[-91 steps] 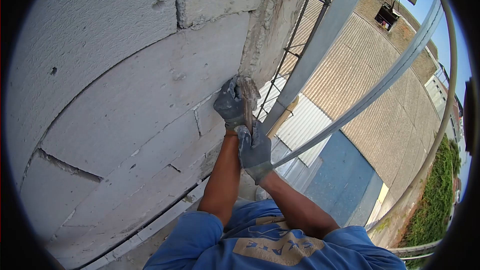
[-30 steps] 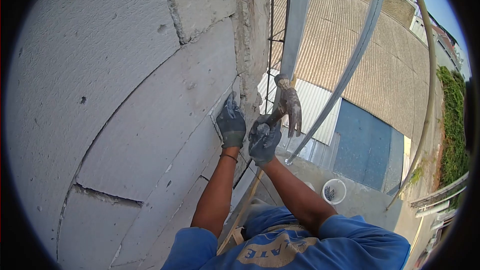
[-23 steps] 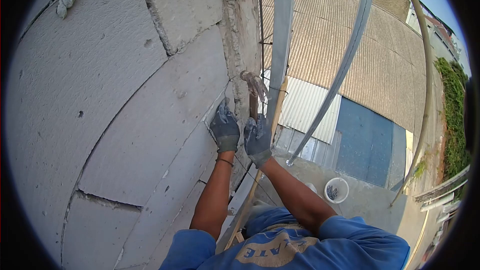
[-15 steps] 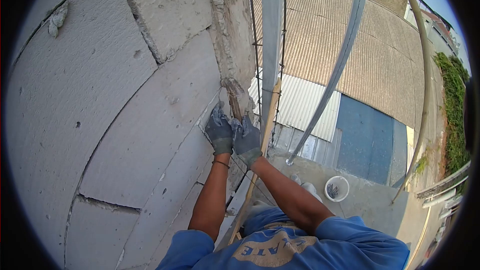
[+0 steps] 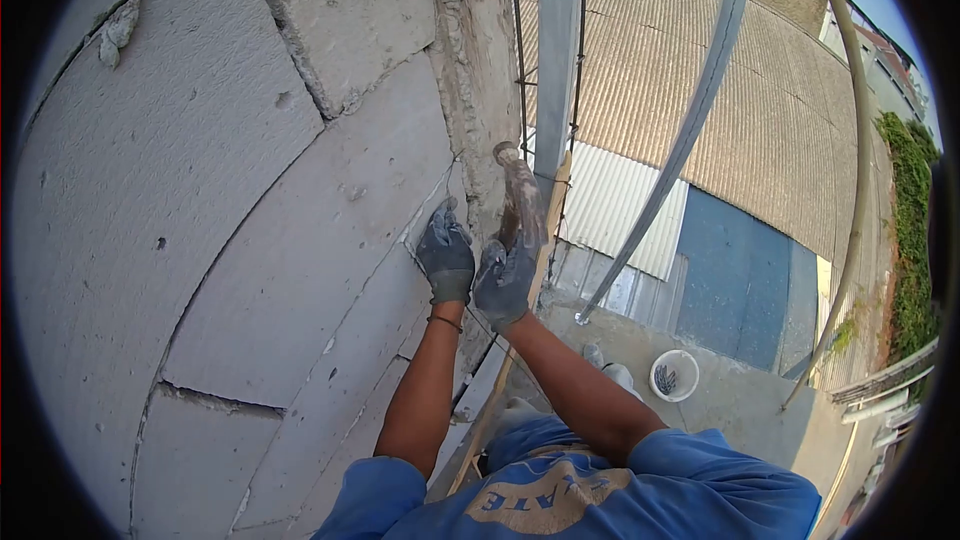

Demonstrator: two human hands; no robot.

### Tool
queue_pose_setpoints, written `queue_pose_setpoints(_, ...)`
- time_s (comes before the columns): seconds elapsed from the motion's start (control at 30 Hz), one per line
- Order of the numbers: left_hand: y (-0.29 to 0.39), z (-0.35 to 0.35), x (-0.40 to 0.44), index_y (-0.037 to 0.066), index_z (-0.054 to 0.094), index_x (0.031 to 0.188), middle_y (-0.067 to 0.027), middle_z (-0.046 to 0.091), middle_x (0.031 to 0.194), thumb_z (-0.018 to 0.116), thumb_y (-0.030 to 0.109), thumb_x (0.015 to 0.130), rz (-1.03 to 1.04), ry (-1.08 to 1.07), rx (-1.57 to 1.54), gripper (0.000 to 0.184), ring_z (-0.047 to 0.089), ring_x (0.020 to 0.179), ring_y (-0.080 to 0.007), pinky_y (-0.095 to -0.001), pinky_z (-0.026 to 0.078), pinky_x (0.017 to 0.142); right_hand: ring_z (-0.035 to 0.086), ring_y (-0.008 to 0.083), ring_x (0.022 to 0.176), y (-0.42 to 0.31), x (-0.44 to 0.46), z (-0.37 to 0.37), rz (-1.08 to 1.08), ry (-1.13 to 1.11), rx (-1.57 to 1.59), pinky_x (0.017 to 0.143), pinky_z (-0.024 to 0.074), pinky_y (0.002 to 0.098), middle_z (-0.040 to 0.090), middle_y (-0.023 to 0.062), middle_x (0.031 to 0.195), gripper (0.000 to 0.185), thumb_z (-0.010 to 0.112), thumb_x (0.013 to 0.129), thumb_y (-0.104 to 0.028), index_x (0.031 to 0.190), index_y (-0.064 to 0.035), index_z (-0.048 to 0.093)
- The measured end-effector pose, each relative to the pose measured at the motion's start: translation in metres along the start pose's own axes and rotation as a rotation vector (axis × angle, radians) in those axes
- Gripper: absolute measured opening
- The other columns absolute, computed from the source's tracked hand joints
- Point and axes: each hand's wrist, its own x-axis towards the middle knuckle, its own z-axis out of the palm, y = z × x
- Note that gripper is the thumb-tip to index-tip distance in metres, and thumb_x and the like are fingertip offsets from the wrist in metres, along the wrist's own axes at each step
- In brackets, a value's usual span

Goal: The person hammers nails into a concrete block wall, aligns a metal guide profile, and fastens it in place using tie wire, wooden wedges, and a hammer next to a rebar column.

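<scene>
My right hand (image 5: 506, 282), in a dark grey work glove, grips a hammer (image 5: 522, 198) by its handle. The hammer is smeared by motion and points up, beside the concrete column. To the left, my left hand (image 5: 446, 252), in a matching glove, rests at the block wall (image 5: 290, 230) near the joint with the column. Its fingers are pinched together. A thin wire or line shows just above the fingertips, but whatever lies between them is too small to make out.
A rough concrete column (image 5: 485, 70) borders the wall. Right of it stand steel rebar (image 5: 521, 60), a metal post (image 5: 559, 50) and a wooden strip (image 5: 545, 255). A slanted metal channel (image 5: 685, 130) crosses ahead. Below sits a white bucket (image 5: 674, 376) with small dark pieces inside.
My right hand has swung the hammer away from the wall, up and to the right. The left hand stays at nearly the same place on the wall.
</scene>
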Motion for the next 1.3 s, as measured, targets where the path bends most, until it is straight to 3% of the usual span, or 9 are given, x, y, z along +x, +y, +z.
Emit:
queue_pose_setpoints(0.13,0.001,0.006,0.003,0.0,0.062,0.126,-0.0128,0.071,0.098,0.047,0.004,0.094,0.37,0.19,0.055,0.035,0.066,0.078,-0.0195,-0.033,0.051,0.073,0.061,0.0348,0.065,-0.001,0.006,-0.002,0.379,-0.271,-0.164,0.064,0.0481,0.044,0.063,0.0195,0.079,0.024,0.054,0.099,-0.019,0.102,0.0042,0.058)
queue_pose_setpoints(0.33,-0.018,0.005,0.003,-0.001,0.061,0.128,-0.0125,0.069,0.1,0.045,0.001,0.093,0.173,0.053,0.051,0.038,0.058,0.068,-0.0142,-0.03,0.05,0.068,0.06,0.0294,0.062,0.045,-0.02,0.007,0.332,-0.029,0.315,0.061,0.0514,0.0398,0.062,0.0128,0.074,0.024,0.053,0.099,-0.021,0.103,0.0015,0.06)
queue_pose_setpoints(0.4,-0.018,0.011,0.011,-0.001,0.061,0.128,-0.0113,0.069,0.097,0.045,0.001,0.094,0.402,0.162,0.095,0.038,0.054,0.062,-0.0122,-0.0293,0.049,0.064,0.057,0.0158,0.058,0.014,0.007,0.005,0.278,-0.302,-0.34,0.055,0.0487,0.0281,0.055,0.0015,0.069,0.021,0.051,0.101,-0.026,0.095,-0.0078,0.06)
queue_pose_setpoints(0.57,0.023,-0.009,-0.003,0.0,0.059,0.13,-0.0158,0.067,0.123,0.046,0.002,0.095,-0.108,-0.121,-0.008,0.038,0.066,0.087,-0.0173,-0.0297,0.052,0.084,0.063,0.0223,0.064,0.035,-0.024,0.017,0.28,-0.273,-0.341,0.058,0.05,0.0338,0.062,0.0064,0.076,0.024,0.053,0.1,-0.028,0.095,-0.0054,0.059)
queue_pose_setpoints(0.7,-0.035,0.016,0.012,0.0,0.06,0.13,-0.0128,0.069,0.103,0.045,0.004,0.095,0.377,0.142,0.112,0.038,0.06,0.07,-0.0161,-0.0304,0.05,0.069,0.064,0.0297,0.066,0.028,-0.002,0.007,0.407,-0.382,-0.26,0.06,0.0488,0.0377,0.063,0.0128,0.076,0.023,0.054,0.099,-0.022,0.098,0.0004,0.058)
queue_pose_setpoints(0.83,0.007,-0.003,-0.001,-0.001,0.06,0.13,-0.0118,0.07,0.107,0.044,0.003,0.094,-0.021,-0.09,-0.086,0.039,0.06,0.072,-0.0152,-0.0289,0.05,0.07,0.063,0.0461,0.077,-0.008,-0.002,-0.005,0.316,-0.082,0.091,0.064,0.0482,0.0446,0.063,0.028,0.08,0.024,0.053,0.098,-0.019,0.1,0.0047,0.055)
queue_pose_setpoints(0.97,-0.006,0.01,0.01,-0.001,0.063,0.124,-0.0056,0.067,0.086,0.046,0.004,0.094,0.234,0.082,-0.004,0.035,0.051,0.064,-0.0097,-0.0255,0.044,0.061,0.063,0.0512,0.074,0.005,0.015,0.003,0.394,-0.311,-0.17,0.064,0.0489,0.0514,0.063,0.0302,0.076,0.032,0.053,0.098,-0.023,0.109,0.0069,0.053)
queue_pose_setpoints(1.2,0.03,-0.03,-0.013,0.002,0.062,0.12,-0.0086,0.067,0.087,0.051,0.011,0.099,-0.391,-0.293,-0.572,0.026,0.065,0.082,-0.0182,-0.0284,0.054,0.064,0.057,0.0069,0.067,-0.063,0.054,-0.12,0.545,-0.517,0.062,0.06,0.0482,0.0263,0.063,-0.0007,0.076,0.013,0.064,0.096,-0.016,0.098,-0.0033,0.064)
queue_pose_setpoints(1.3,0.071,-0.042,-0.025,0.004,0.065,0.113,-0.011,0.073,0.108,0.07,0.011,0.088,-0.449,-0.699,-1.44,0.027,0.067,0.106,-0.0295,-0.0372,0.056,0.083,0.057,0.0087,0.063,-0.022,0.057,-0.178,0.335,-0.674,-0.078,0.057,0.0478,0.0257,0.069,0.0023,0.084,0.02,0.067,0.095,-0.015,0.109,-0.0021,0.066)
